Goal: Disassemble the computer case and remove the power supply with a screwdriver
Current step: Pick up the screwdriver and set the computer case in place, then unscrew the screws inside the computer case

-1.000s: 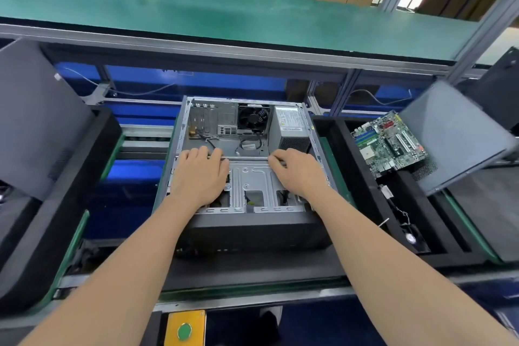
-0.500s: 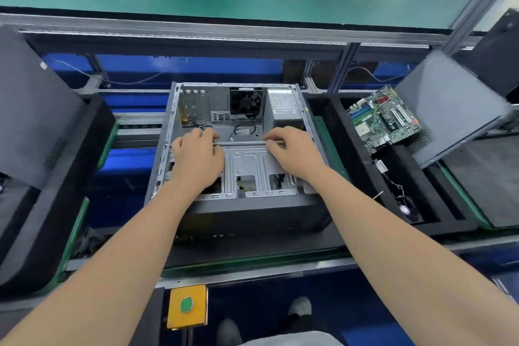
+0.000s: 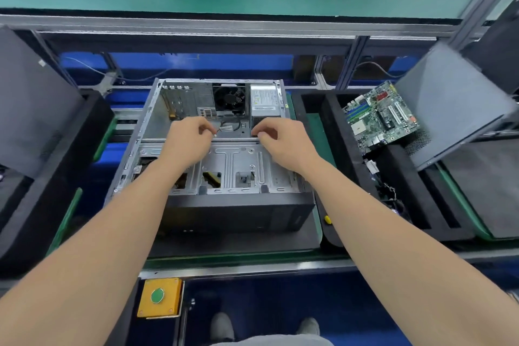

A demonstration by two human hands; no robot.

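Left hand (image 3: pixel 191 140) over the open computer case (image 3: pixel 238 213), fingers curled, thumb against fingertips above the metal crossbar (image 3: pixel 236 139); cannot tell whether it pinches anything. Power supply (image 3: pixel 264 102) sits in the case's far right corner, beside the fan (image 3: pixel 229 98). Right hand (image 3: pixel 283 142) just nearer than it, fingers curled likewise at the crossbar, grip unclear; motherboard (image 3: pixel 379 118) in black tray (image 3: pixel 332 135) further right
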